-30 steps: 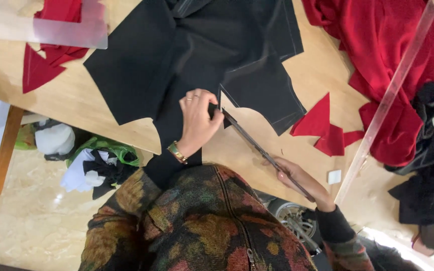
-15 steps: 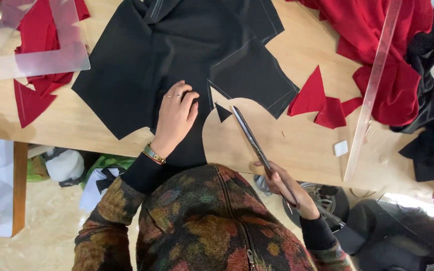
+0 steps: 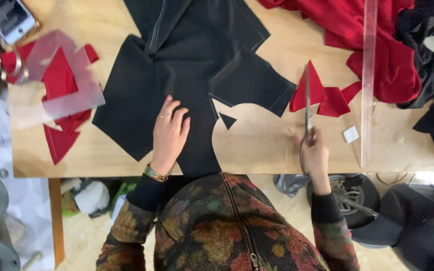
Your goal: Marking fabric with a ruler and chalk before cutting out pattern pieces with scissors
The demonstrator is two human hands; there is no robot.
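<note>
- Steel scissors (image 3: pixel 307 103) lie with their long axis running nearly straight away from the person, tips pointing toward the table's far edge, blades over the red fabric scraps (image 3: pixel 322 95) on the wooden table (image 3: pixel 262 145).
- Right hand (image 3: pixel 315 153) is closed round the scissor handles near the table's front edge; whether the blades are parted cannot be told.
- Left hand (image 3: pixel 169 133) lies open and flat, fingers spread, palm down on the black fabric (image 3: pixel 187 65), which is spread across the table's middle.
- Both forearms reach forward from the body, wrists over the near edge.
- A small black triangle (image 3: pixel 227 120) lies between the hands; a clear ruler (image 3: pixel 367 85) stands just right of the scissors.
</note>
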